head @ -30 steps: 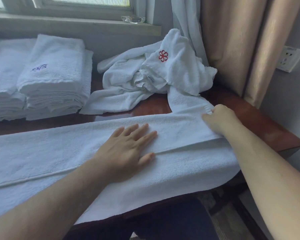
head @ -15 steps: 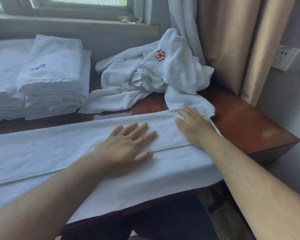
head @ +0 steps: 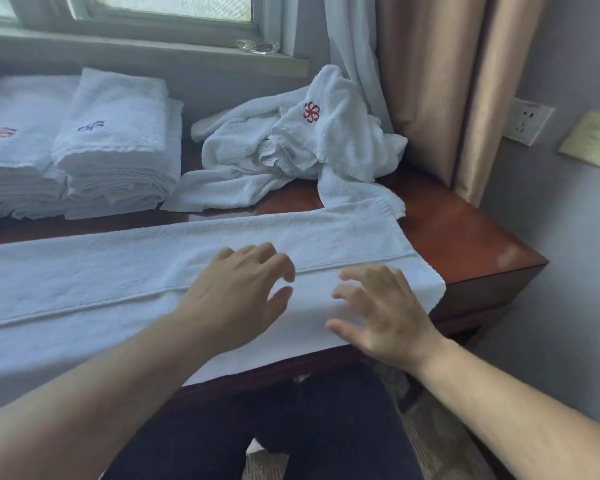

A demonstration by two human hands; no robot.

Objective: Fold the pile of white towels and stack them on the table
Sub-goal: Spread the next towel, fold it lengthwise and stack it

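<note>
Hotel room: monogrammed towels (head: pixel 115 140), curtains (head: pixel 426 81), window desk (head: pixel 465 233).

Bare table (head: pixel 465 233) is seen right of the flat towel (head: pixel 84 282). The back is blocked by crumpled towels (head: pixel 291 157) and folded stacks (head: pixel 115 150).

A dark reddish wooden table (head: pixel 465 237) with a glossy top stands against the far wall, its right corner near the grey side wall (head: pixel 568 289). A window (head: pixel 174 8) sits at the far left above a grey sill (head: pixel 153 51) — daylight enters through it. A small clear glass dish (head: pixel 258 46) rests on the sill. A white sheer curtain (head: pixel 354 57) hangs beside beige drapes (head: pixel 440 81). On the right wall — a white socket (head: pixel 527 121) and a yellowish plate (head: pixel 593 138). Patterned carpet (head: pixel 430 427) covers the floor.
</note>
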